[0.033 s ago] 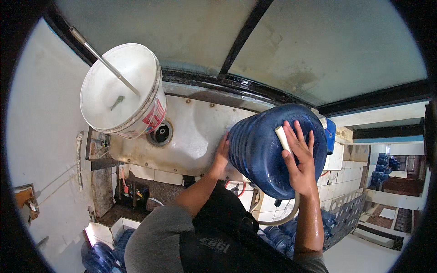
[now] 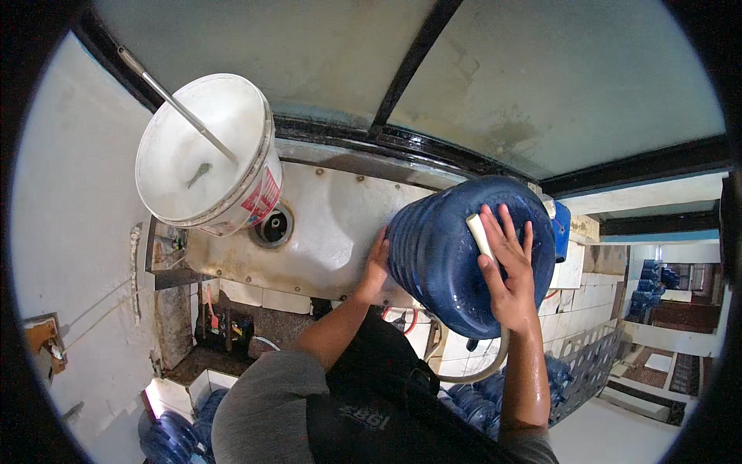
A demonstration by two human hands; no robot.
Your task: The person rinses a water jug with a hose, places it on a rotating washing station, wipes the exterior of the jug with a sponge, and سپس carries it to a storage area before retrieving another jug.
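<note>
A large blue water-cooler jug, ribbed along its side, lies tilted over the metal counter with its round base facing right and up. My left hand grips its left end, the fingertips partly hidden behind it. My right hand rests on the wet base with fingers spread. Between the thumb and forefinger it holds a cream hose, whose open end lies against the jug. Below my right wrist the hose curves down and left. The jug's mouth is hidden.
A white bucket with a long-handled tool in it stands at the left of the metal counter, beside a round drain-like hole. Framed glass panels rise behind. More blue jugs lie below right.
</note>
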